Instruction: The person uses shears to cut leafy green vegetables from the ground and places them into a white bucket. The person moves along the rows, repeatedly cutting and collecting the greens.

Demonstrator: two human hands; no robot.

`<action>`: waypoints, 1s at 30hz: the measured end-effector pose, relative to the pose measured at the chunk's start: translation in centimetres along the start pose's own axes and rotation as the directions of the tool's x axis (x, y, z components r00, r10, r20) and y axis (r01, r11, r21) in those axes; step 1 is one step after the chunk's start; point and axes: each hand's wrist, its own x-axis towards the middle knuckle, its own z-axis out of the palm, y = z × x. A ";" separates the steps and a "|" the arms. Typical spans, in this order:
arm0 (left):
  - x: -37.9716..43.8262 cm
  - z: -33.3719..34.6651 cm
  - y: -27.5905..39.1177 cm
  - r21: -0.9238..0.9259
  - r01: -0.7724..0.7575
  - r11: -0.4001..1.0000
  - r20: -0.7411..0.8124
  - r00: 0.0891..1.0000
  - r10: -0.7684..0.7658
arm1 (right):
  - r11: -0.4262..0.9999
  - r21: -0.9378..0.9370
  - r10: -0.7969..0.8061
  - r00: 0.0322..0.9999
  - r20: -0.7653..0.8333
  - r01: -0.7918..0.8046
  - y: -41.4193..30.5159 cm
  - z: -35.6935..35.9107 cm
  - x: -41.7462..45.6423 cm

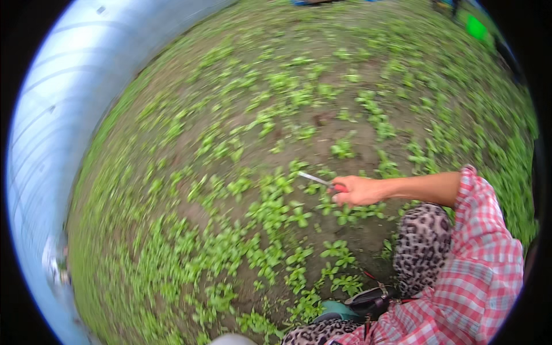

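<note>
My right hand [362,191] is closed around the red handle of a narrow metal-bladed hand tool [315,178], either a knife or scissors. Its blade points left, just above low leafy green plants [269,213] growing in bare brown soil. More small plants [340,254] stand below the hand, near my knee. My left hand is out of view. A pale rounded thing [233,340] shows at the bottom edge, too cut off to identify.
My leopard-print knee [422,246] and teal footwear [337,311] border the plants. A dark pouch [373,300] hangs by my lap. Translucent plastic sheeting [73,77] curves along the left. A bright green object [476,28] is at upper right, a blue one [302,2] at top.
</note>
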 end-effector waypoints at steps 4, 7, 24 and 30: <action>-5.3 -4.1 9.3 -0.151 -0.279 0.948 0.049 0.956 0.289 | 0.983 0.123 0.141 0.989 -0.048 -0.134 5.2 -1.0 -3.3; -8.9 -6.8 14.9 -0.260 -0.443 0.858 0.093 0.873 0.479 | 0.955 0.244 0.189 0.981 -0.052 -0.171 9.1 -0.8 -4.4; -31.1 -20.8 43.7 -0.877 -0.463 0.130 0.140 0.012 0.990 | 0.944 0.322 0.197 0.902 -0.383 -0.069 21.1 2.2 -15.5; -52.6 -18.3 55.9 -0.993 -0.076 0.090 0.113 -0.396 0.911 | 0.717 0.695 0.301 0.877 -0.375 0.051 20.8 1.3 -15.3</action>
